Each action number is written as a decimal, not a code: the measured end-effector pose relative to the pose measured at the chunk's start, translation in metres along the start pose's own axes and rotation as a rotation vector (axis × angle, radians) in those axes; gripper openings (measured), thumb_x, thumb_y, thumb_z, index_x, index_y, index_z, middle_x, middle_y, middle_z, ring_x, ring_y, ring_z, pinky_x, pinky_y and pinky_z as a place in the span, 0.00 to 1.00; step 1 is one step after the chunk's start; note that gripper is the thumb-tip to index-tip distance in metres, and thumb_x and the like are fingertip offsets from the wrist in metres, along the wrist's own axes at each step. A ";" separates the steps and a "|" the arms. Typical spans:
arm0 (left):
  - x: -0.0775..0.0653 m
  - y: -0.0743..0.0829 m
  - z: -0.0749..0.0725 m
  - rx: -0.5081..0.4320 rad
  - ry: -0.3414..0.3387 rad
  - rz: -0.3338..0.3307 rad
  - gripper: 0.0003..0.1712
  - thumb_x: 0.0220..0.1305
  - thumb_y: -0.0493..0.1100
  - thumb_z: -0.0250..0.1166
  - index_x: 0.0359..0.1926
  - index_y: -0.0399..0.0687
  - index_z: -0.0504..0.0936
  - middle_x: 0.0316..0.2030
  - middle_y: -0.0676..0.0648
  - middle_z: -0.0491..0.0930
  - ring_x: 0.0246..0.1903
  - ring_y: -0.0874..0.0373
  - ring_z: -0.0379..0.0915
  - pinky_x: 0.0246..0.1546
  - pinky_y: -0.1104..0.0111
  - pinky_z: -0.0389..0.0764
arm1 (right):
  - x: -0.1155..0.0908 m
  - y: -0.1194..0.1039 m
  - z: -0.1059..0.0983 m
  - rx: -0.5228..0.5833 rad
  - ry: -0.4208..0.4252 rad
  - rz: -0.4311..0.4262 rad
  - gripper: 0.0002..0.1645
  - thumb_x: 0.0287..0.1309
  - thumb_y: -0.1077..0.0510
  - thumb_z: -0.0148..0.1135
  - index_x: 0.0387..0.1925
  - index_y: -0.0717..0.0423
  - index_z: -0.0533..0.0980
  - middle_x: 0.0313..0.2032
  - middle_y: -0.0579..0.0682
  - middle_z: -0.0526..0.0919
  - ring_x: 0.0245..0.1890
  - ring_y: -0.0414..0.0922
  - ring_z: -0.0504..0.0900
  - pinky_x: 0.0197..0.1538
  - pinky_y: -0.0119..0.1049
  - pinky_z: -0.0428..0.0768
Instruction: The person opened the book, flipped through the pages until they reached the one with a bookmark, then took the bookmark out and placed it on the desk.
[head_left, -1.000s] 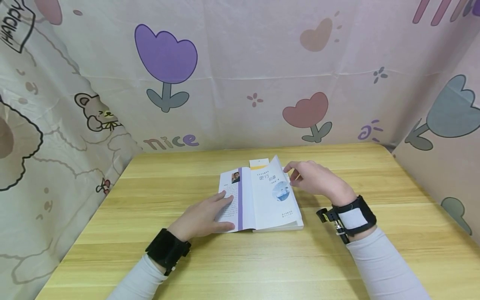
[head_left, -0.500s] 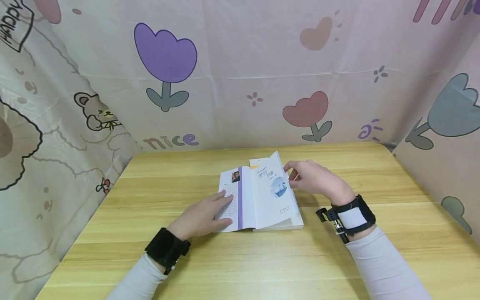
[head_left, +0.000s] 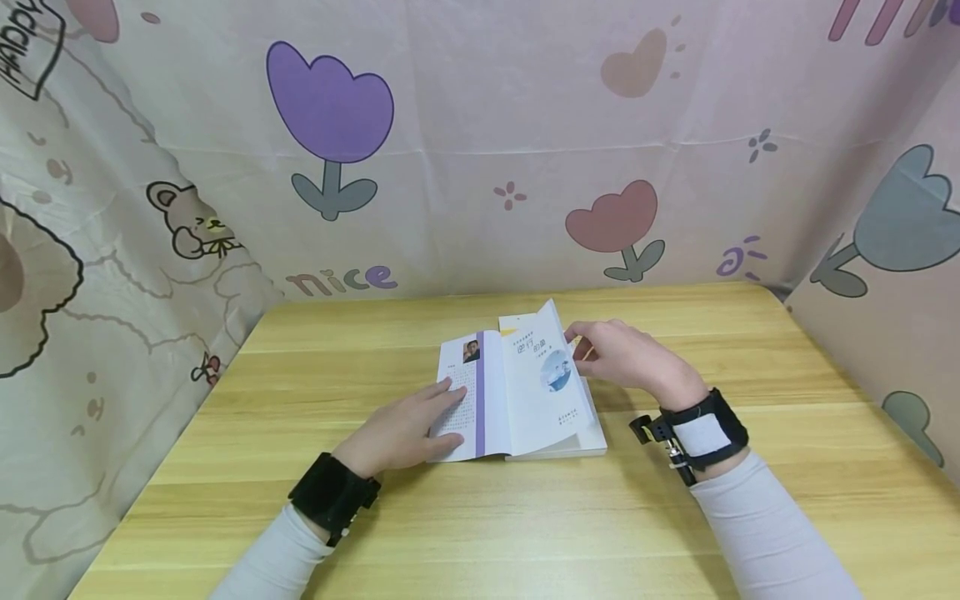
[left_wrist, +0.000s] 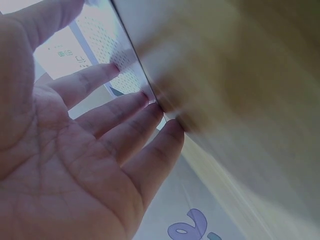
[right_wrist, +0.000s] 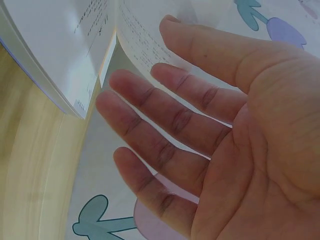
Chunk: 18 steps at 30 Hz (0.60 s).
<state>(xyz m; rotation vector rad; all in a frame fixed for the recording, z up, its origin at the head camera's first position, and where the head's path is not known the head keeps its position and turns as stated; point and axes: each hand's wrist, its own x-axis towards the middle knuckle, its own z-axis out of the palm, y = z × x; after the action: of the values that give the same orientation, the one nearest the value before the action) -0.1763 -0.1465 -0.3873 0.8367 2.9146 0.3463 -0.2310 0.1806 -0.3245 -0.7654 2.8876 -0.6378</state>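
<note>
Book (head_left: 497, 392), purple-striped, lies open, title leaf (head_left: 542, 400) lifted, left hand (head_left: 401, 423) and right hand (head_left: 630, 356) spread.

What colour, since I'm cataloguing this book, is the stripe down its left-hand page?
The stripe is purple, clearest in the head view.

My left grip (head_left: 403, 429) rests, fingers extended, on the left leaf (head_left: 466, 417) of the open book (head_left: 497, 392), beside its purple stripe (head_left: 480, 417). My right grip (head_left: 633, 357) touches the right edge of the raised title page (head_left: 531, 400). A white card (head_left: 516, 321) projects beyond the book's far edge. The book lies on the wooden surface (head_left: 540, 533); a printed cloth (head_left: 465, 100) stands behind it.
</note>
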 end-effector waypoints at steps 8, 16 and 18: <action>0.000 0.000 -0.001 0.001 0.014 0.008 0.39 0.64 0.60 0.60 0.72 0.52 0.64 0.69 0.41 0.59 0.66 0.47 0.57 0.60 0.53 0.65 | 0.003 -0.002 0.003 0.004 -0.005 -0.025 0.21 0.57 0.62 0.65 0.53 0.60 0.76 0.36 0.49 0.83 0.36 0.42 0.82 0.39 0.36 0.81; -0.001 -0.002 -0.001 -0.009 0.015 -0.002 0.38 0.64 0.58 0.62 0.72 0.53 0.64 0.69 0.43 0.59 0.66 0.50 0.57 0.61 0.55 0.65 | 0.004 -0.006 0.008 0.006 0.007 -0.063 0.17 0.56 0.63 0.65 0.49 0.59 0.77 0.34 0.46 0.83 0.32 0.40 0.80 0.37 0.34 0.80; -0.001 -0.002 -0.001 -0.012 0.016 -0.004 0.38 0.64 0.58 0.62 0.72 0.54 0.64 0.69 0.43 0.59 0.66 0.49 0.57 0.61 0.55 0.65 | 0.003 -0.007 0.009 0.005 0.008 -0.068 0.16 0.56 0.63 0.65 0.47 0.58 0.78 0.33 0.46 0.83 0.32 0.39 0.79 0.36 0.34 0.79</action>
<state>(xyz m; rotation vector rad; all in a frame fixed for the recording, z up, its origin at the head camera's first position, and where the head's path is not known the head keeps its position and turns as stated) -0.1764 -0.1492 -0.3870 0.8296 2.9254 0.3720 -0.2289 0.1699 -0.3294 -0.8653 2.8769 -0.6566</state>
